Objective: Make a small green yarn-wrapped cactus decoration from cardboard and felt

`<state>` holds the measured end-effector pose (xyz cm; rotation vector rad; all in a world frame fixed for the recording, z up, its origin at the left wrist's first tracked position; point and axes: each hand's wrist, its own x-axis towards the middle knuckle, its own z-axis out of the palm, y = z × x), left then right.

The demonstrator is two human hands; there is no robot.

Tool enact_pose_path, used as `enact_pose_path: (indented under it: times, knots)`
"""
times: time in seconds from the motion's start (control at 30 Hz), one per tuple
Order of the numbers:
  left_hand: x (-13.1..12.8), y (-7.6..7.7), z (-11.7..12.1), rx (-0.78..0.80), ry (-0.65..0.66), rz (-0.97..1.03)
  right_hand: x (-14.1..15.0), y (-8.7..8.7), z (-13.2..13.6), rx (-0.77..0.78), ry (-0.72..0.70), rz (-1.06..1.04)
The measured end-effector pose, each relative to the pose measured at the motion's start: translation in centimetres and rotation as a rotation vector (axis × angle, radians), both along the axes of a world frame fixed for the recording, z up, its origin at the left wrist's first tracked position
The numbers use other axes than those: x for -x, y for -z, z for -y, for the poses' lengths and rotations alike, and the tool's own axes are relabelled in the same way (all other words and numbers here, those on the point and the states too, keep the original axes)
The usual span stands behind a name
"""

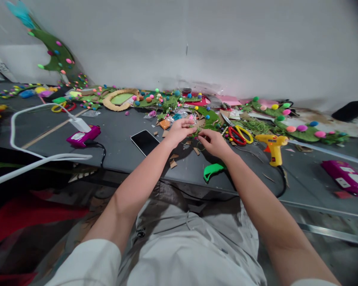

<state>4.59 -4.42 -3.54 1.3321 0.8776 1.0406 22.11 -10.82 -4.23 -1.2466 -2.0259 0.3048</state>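
My left hand (179,132) and my right hand (214,143) meet above the middle of the table. Between their fingertips is a small tangled piece of green yarn (196,133), and both hands pinch it. Its details are too small to make out. Below it lie scraps of brown cardboard (173,163). Close to my left forearm is a black-screened phone (144,142). A green curved plastic piece (213,171) rests under my right wrist. Red-handled scissors (237,136) and yellow-handled scissors (245,134) lie just beyond my right hand.
A yellow glue gun (273,149) stands at the right, its cord running off the table edge. Purple power strips (82,137) sit on both sides, with a white cable (13,127) at left. Green felt shapes with pompoms (301,129) and a tan ring (107,101) line the wall.
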Motion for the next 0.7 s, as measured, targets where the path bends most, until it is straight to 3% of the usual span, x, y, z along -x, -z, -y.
enact_pose_path:
  times: [0.13, 0.27, 0.43, 0.53, 0.7]
  knots:
    - [-0.2, 0.2, 0.2, -0.284, -0.054, -0.269, -0.2, 0.0, 0.0, -0.017, 0.011, 0.092]
    - [-0.2, 0.5, 0.3, -0.350, 0.027, -0.357, -0.3, -0.2, 0.2, -0.006, 0.020, 0.175]
    - [0.0, 0.2, 0.5, -0.076, 0.134, -0.359, -0.7, -0.4, 0.2, -0.037, 0.061, 0.197]
    - [0.4, -0.5, 0.7, 0.056, 0.217, -0.242, -1.0, -0.5, 0.1, -0.040, 0.072, 0.077]
    - [0.8, -1.1, 0.9, 0.147, 0.301, -0.050, -1.2, -0.6, -0.3, 0.061, 0.071, -0.159]
